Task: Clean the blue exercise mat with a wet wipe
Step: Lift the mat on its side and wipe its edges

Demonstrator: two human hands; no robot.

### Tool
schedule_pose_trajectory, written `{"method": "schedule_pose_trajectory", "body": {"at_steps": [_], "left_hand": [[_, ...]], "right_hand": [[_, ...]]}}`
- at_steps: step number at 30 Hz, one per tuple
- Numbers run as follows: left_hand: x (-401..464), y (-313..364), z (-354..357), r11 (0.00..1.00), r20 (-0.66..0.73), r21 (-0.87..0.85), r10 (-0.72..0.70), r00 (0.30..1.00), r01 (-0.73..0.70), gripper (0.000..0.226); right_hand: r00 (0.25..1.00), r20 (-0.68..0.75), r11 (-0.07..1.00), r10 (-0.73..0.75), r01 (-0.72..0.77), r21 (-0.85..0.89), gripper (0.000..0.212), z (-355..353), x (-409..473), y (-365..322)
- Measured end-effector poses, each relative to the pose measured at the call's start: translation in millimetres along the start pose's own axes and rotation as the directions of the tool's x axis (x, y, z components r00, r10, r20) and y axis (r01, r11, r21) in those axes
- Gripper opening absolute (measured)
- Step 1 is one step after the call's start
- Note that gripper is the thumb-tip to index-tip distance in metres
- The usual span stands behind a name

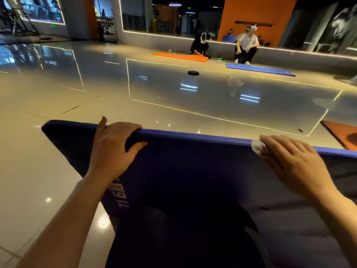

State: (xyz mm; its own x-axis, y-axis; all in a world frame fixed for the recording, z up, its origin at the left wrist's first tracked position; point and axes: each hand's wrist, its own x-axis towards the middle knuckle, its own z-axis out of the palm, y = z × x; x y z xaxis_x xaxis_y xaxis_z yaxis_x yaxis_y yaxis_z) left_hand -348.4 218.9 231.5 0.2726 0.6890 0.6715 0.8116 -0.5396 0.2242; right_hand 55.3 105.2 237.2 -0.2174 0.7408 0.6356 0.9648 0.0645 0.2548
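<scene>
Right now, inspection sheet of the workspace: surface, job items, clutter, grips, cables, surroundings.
Surface: glossy tiled floor, reflecting light strips.
Job's things: blue exercise mat, far edge lifted; white wet wipe at that edge.
Clutter: black disc on the floor; orange mat corner at right.
Grips: left hand holds the mat edge, fingers over the top; right hand presses the wipe on the edge.
Cables: nothing seen.
Surroundings: two people crouched by the far wall, beside a far orange mat and a far blue mat.

Glossy pale tiled floor [154, 89], LED-edged mirror wall [173, 20], orange wall panel [257, 14], dim gym lighting
</scene>
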Motion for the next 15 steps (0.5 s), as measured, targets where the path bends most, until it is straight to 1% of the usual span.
{"method": "schedule_pose_trajectory", "body": {"at_steps": [2,4,6,8,11,12,15], "left_hand": [[13.2,-0.9,7.6,1.000,0.007,0.013,0.005,1.000,-0.005,0.035],[23.4,-2.3,12.9,1.000,0.024,0.029,0.008,1.000,-0.008,0.035],[33.3,-3.8,16.3,0.999,0.053,0.041,0.004,0.999,-0.006,0.035],[44.5,-4.4,21.4,0.999,0.068,0.051,0.005,0.998,-0.009,0.035],[58.3,-4.2,33.4,0.997,0.062,0.075,0.004,0.998,-0.008,0.034],[61.9,-2.7,37.9,0.996,0.054,0.087,-0.002,0.999,-0.003,0.034],[66.7,2.1,51.7,0.993,0.029,0.118,-0.017,0.999,0.014,0.032]], "right_hand": [[0.996,0.041,0.996,0.084,-0.085,0.007,0.051,-1.6,-9.8,33.9],[0.988,0.051,0.990,0.144,-0.144,-0.005,0.052,-2.6,-16.5,60.3],[0.986,0.070,0.988,0.153,-0.152,-0.008,0.051,-0.7,-17.7,76.6],[0.982,0.132,0.989,0.135,-0.141,0.041,0.044,0.2,-8.9,87.3],[0.963,0.239,0.989,0.125,-0.140,0.049,0.055,3.7,7.5,97.5],[0.961,0.242,0.987,0.136,-0.151,0.044,0.053,5.2,11.0,98.4],[0.968,0.163,0.978,0.190,-0.201,0.053,0.041,13.5,11.9,96.6]]}}
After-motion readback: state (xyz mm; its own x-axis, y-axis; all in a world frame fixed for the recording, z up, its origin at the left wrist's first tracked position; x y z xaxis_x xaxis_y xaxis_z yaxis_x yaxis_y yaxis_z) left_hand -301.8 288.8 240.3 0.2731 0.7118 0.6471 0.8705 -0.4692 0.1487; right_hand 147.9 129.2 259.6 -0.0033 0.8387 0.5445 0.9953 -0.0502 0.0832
